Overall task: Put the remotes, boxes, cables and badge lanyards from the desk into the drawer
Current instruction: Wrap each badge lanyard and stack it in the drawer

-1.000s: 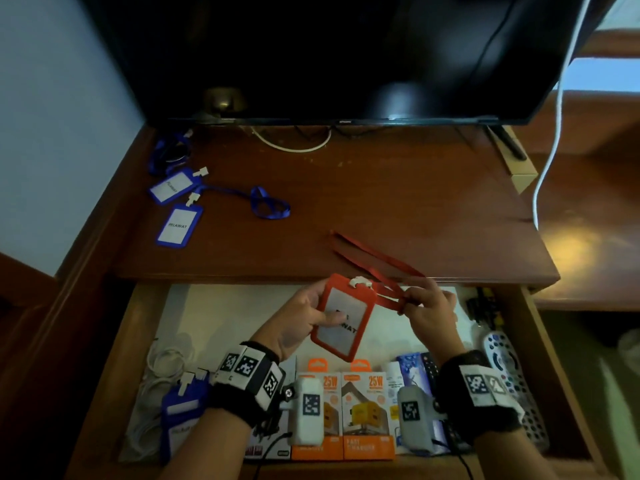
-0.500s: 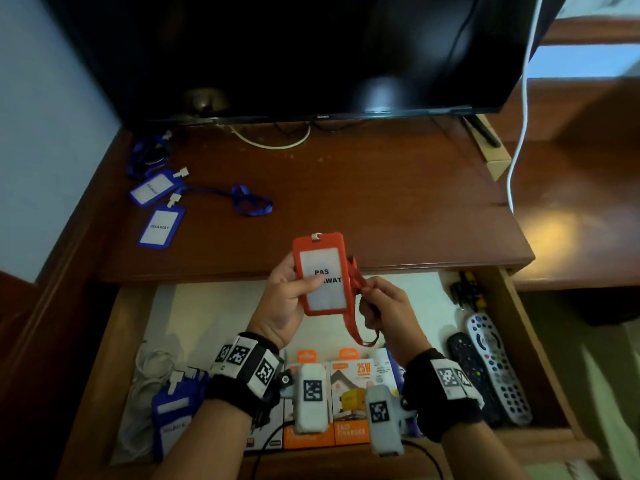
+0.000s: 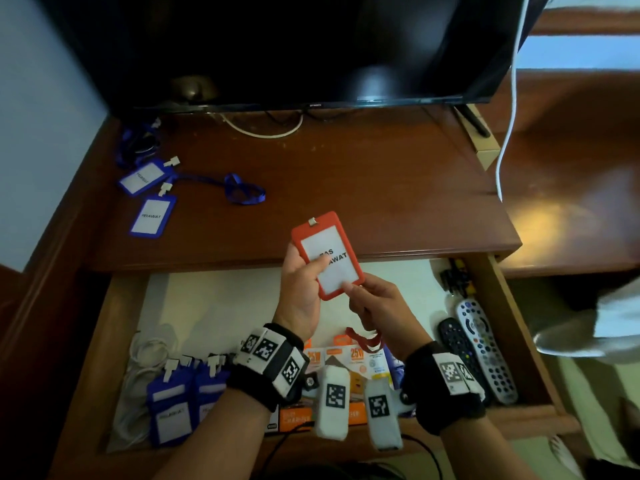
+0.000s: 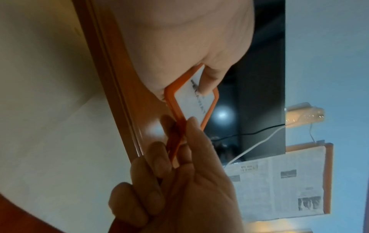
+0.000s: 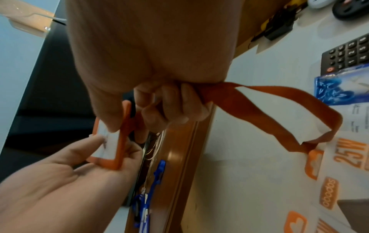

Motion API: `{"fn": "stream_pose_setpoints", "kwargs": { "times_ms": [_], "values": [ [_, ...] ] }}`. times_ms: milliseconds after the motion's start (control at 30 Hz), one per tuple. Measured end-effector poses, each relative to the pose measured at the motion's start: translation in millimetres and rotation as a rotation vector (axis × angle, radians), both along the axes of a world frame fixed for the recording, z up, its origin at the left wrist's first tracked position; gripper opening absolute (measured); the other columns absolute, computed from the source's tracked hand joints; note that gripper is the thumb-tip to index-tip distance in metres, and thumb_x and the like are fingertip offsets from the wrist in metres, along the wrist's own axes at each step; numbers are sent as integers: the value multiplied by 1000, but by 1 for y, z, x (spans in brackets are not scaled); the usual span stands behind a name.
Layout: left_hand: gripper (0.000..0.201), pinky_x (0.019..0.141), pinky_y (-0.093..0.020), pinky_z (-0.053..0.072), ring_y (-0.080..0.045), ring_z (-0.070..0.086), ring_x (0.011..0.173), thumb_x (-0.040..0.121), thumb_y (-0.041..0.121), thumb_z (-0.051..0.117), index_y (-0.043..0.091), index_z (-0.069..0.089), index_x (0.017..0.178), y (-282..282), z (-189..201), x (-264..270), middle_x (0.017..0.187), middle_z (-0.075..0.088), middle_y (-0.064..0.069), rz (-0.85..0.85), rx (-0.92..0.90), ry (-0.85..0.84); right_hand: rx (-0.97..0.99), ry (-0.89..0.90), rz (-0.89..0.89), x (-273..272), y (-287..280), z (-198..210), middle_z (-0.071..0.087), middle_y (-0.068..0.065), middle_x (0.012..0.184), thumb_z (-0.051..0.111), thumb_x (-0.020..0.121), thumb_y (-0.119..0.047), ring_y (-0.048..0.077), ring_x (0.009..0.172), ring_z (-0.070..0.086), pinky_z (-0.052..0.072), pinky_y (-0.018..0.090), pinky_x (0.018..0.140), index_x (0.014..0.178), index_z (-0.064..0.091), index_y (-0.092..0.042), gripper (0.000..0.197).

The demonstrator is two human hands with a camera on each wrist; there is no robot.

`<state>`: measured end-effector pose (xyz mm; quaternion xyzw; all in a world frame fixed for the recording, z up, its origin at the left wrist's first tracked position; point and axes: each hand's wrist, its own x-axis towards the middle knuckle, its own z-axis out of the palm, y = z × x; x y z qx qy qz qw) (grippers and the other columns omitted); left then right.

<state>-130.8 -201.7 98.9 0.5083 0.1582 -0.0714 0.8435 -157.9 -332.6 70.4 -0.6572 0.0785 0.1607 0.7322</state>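
My left hand (image 3: 311, 271) holds a red badge holder (image 3: 327, 254) upright over the desk's front edge, thumb on its white card. My right hand (image 3: 360, 296) is just below it, thumb against the badge's lower corner and fingers curled round the bunched red lanyard strap (image 5: 279, 107). A loop of the strap (image 3: 363, 339) hangs under that hand above the open drawer (image 3: 519, 341). On the desk's left lie two blue badges (image 3: 152, 216) with a blue lanyard (image 3: 242, 192). In the left wrist view the badge (image 4: 191, 102) sits between both hands.
The drawer holds blue badges (image 3: 173, 407) and a white cable (image 3: 145, 348) at left, orange charger boxes (image 3: 353, 358) in the middle, and two remotes (image 3: 485, 351) at right. A TV (image 3: 311, 46) stands at the desk's back. A white cord (image 3: 509, 116) hangs at right.
The red strap came off the desk and was gathered into my right hand. My left hand turned the badge upright and raised it; my right hand closed in under it.
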Motion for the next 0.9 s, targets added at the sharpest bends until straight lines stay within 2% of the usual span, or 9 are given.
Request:
{"fn": "stream_pose_setpoints", "kwargs": {
  "times_ms": [100, 267, 433, 500, 567, 633, 667, 800, 900],
  "values": [
    [37, 78, -35, 57, -21, 65, 98, 91, -2, 51, 25, 49, 117, 0, 1, 0, 109, 64, -7, 18, 0, 3, 16, -5, -76, 0, 0, 5, 38, -3, 57, 60, 92, -17, 8, 46, 29, 25, 18, 43, 71, 67, -22, 23],
    [38, 89, -39, 52, -25, 60, 101, 91, 8, 56, 23, 40, 123, 19, 1, 1, 110, 59, -11, 40, -81, 72, 27, 32, -69, -1, -10, 10, 34, -5, 52, 62, 89, -9, 9, 46, 22, 18, 22, 45, 76, 69, -11, 15],
    [33, 87, -34, 50, -24, 59, 104, 92, 25, 57, 25, 48, 124, 46, -1, 0, 112, 61, -10, -370, 153, 127, -49, 70, 3, -2, -14, 11, 37, -3, 50, 59, 88, -1, 7, 43, 27, 24, 19, 43, 66, 70, -12, 27],
    [33, 92, -35, 50, -24, 60, 106, 93, 21, 58, 20, 50, 124, 57, -1, 2, 114, 63, -12, -458, 217, 162, -81, 68, 55, 1, -14, 15, 39, -3, 50, 60, 87, 0, 8, 44, 28, 25, 19, 43, 67, 69, -9, 24],
    [29, 96, -40, 50, -29, 62, 108, 91, 11, 58, 14, 55, 120, 70, 1, 4, 117, 63, -16, -453, 216, 183, -133, 59, 146, 4, -13, 20, 44, 0, 53, 65, 85, -3, 10, 47, 28, 24, 19, 45, 69, 70, -9, 18],
    [31, 94, -43, 52, -32, 63, 108, 88, 3, 59, 11, 56, 119, 84, 4, 6, 117, 63, -18, -467, 202, 182, -167, 63, 237, 8, -11, 26, 45, 9, 60, 70, 78, -12, 10, 48, 28, 22, 20, 45, 74, 73, -9, 6],
    [31, 93, -43, 52, -33, 63, 107, 88, 1, 59, 11, 57, 117, 91, 6, 6, 115, 64, -19, -492, 192, 175, -173, 64, 268, 10, -10, 28, 44, 9, 61, 70, 74, -16, 10, 48, 27, 21, 20, 45, 76, 73, -8, 9],
    [26, 85, -34, 56, -27, 68, 98, 86, 0, 61, 7, 62, 110, 109, 12, 5, 105, 69, -15, -607, 253, 143, -202, 70, 338, 17, -3, 30, 46, -1, 53, 70, 72, -22, 8, 46, 27, 23, 18, 44, 78, 72, -6, 18],
    [32, 88, -34, 55, -29, 67, 101, 80, 2, 68, 4, 62, 112, 118, 5, 5, 108, 69, -17, -568, 346, 135, -225, 49, 315, 19, 6, 29, 42, -5, 51, 71, 75, -22, 10, 47, 27, 24, 20, 44, 66, 65, -13, 14]
  ]
}}
